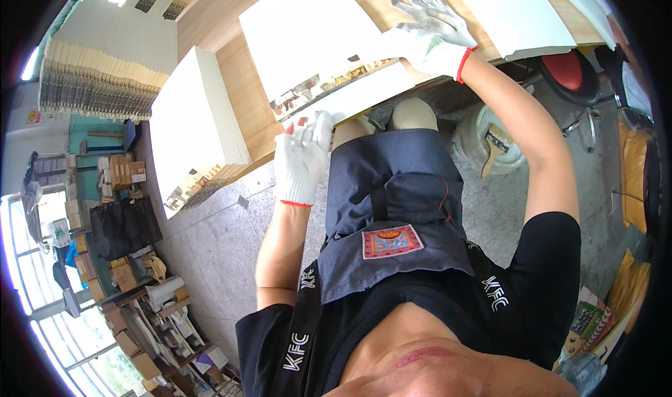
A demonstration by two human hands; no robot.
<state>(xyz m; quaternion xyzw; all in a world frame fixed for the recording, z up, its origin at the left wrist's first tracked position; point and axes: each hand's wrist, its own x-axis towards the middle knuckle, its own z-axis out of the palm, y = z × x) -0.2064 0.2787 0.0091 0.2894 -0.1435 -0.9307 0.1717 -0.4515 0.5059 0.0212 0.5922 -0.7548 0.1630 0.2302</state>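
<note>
In front of me on the wooden table lies a tall stack of white paper sheets [311, 30], with a printed picture strip along its near side. My left hand [304, 156], in a white knit glove with a red cuff, has its fingers curled at the near left corner of the stack, with a reddish spot at the fingertips. My right hand [435, 53], gloved the same way, rests with fingers stretched out flat at the stack's right near corner; its fingertips blend into the white paper. Just beyond it is a greyish glove [430, 12] with spread fingers, seemingly separate.
Further paper stacks stand left [199, 110] and right [514, 16] on the table [245, 82]. At the far left rises a tall pile of printed sheets [105, 68]. Below the table are a bucket [465, 142] with a brush and a red-black stool [567, 75].
</note>
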